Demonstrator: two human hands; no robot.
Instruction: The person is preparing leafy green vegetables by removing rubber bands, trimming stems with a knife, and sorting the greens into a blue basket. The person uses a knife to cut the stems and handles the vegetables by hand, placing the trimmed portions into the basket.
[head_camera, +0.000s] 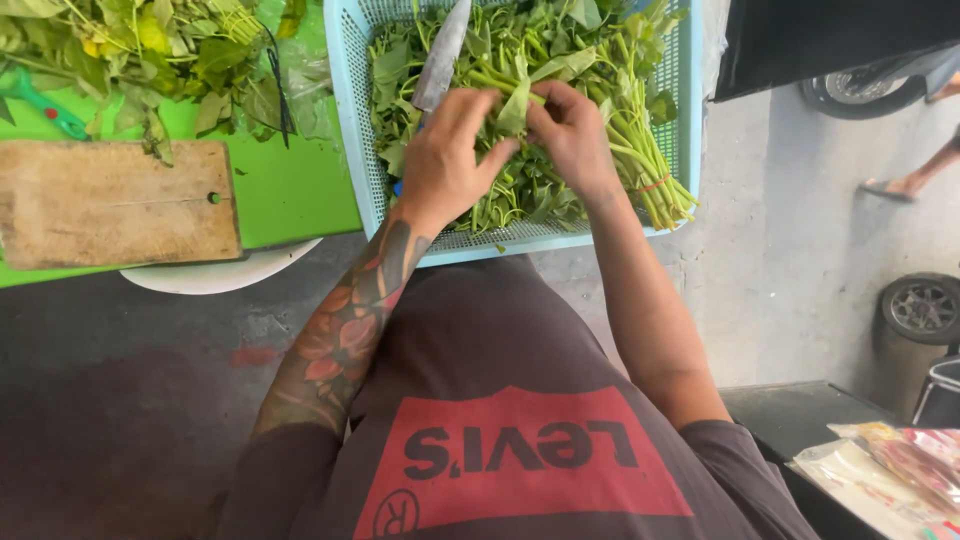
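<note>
We pinch a leafy stem (515, 105) between both hands, left hand (445, 160) also gripping a knife (440, 55), over the blue basket (350, 110) that catches the greens.

wooden cutting board (118, 203) | leafy scraps (170, 50) on green tabletop (290, 190) | wheel (922, 308)

Grey concrete floor (800, 250) in daylight, green table (290, 190), dark low bench (790, 415) at right.
</note>
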